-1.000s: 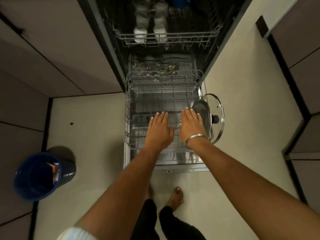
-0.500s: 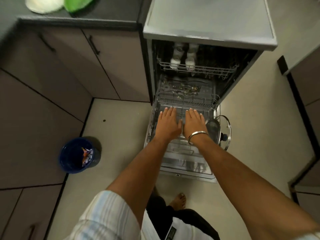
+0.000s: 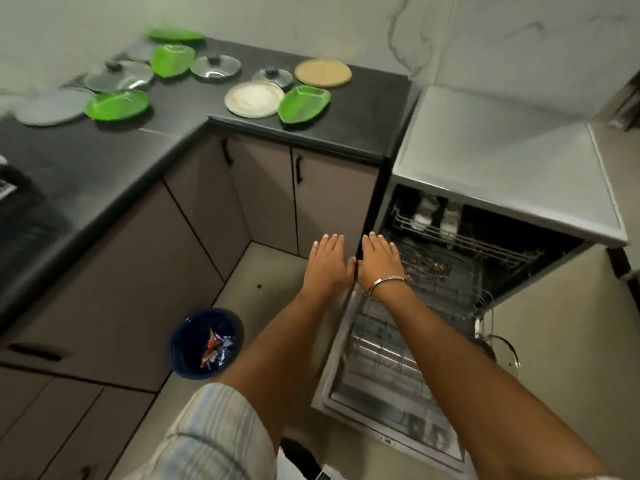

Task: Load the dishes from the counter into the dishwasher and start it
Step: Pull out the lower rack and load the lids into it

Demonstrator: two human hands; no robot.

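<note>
The black counter (image 3: pixel 346 109) runs in an L well beyond my fingertips and off to my left, and the dishes I have to load lie spread across it, none of them in my reach. To the right of my hands stands the dishwasher (image 3: pixel 502 161), its door (image 3: pixel 391 420) dropped flat below my right forearm. The lower rack (image 3: pixel 381 355) is pulled out over that door, under my right arm; the upper rack (image 3: pixel 460 237) sits just past my right fingertips, with two pale items standing in it that are too blurred to name.

Down to the left of my left forearm a dark blue bin (image 3: pixel 204 342) stands on the floor with some crumpled wrappers inside.

On the counter, farthest left, lies a grey plate (image 3: pixel 48 107), then a green plate (image 3: pixel 117 105) beside it. Behind these sit a large glass lid (image 3: pixel 119 75), a green leaf-shaped plate (image 3: pixel 172 59) and a second glass lid (image 3: pixel 215 65). Nearer the dishwasher are a white plate (image 3: pixel 254 99), another green leaf-shaped plate (image 3: pixel 304 102) touching it, and a tan round plate (image 3: pixel 323 73) at the back.

A glass lid (image 3: pixel 502 351) stands on edge at the far side of the lower rack, right of my right forearm.

My left hand (image 3: pixel 327 268) and right hand (image 3: pixel 379 265) hover side by side, thumbs nearly touching, palms down, fingers straight, holding nothing. A metal bangle (image 3: pixel 388 282) circles my right wrist.
</note>
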